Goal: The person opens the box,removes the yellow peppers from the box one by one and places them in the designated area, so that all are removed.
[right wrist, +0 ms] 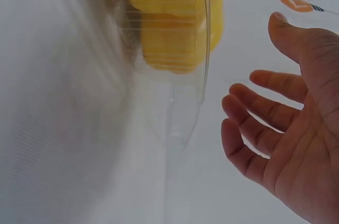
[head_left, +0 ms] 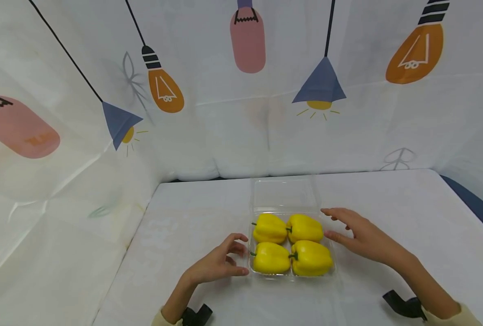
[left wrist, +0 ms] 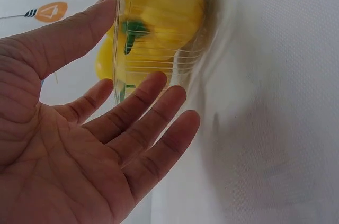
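Several yellow bell peppers with green stems sit two by two in a clear plastic clamshell box, whose lid lies folded back on the far side. My left hand is at the box's left wall, thumb and fingers spread and loosely bent; in the left wrist view the thumb tip overlaps the box rim. On the right side my right hand hovers with relaxed fingers, holding nothing. The right wrist view shows a gap between those fingers and the ribbed box wall.
The box stands on a white-covered table. A white curtain printed with lamps and bulbs hangs behind and along the left. Dark wrist mounts are strapped near both sleeves.
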The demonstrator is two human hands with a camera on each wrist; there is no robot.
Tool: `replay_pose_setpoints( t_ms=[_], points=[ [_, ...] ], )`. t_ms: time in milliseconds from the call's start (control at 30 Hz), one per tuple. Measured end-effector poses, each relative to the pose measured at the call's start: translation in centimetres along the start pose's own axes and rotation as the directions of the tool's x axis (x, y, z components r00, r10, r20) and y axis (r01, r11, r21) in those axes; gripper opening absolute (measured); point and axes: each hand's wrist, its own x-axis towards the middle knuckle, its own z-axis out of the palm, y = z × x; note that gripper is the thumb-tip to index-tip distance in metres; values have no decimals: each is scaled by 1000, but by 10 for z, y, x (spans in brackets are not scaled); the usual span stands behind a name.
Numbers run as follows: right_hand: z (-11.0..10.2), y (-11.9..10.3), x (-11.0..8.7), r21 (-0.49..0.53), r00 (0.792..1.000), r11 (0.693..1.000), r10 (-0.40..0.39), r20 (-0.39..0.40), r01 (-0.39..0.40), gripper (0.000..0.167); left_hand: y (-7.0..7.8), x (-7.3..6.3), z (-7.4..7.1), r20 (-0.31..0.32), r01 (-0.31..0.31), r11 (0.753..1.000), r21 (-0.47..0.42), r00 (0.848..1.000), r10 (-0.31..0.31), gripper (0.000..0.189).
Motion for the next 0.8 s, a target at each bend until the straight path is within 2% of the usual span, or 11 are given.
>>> replay_pose_setpoints(
  t_ms=[300, 800],
  points=[
    [4, -8, -9, -1, 1000, 1000, -22, 20, 22, 58, -2, -1, -3, 17, -13, 999, 45, 1000, 13, 73],
    [14, -23, -15, -53, 990, 991, -118, 81, 123, 61, -5, -1, -5, 20, -28, 998, 63, 999, 27, 83]
  ],
)
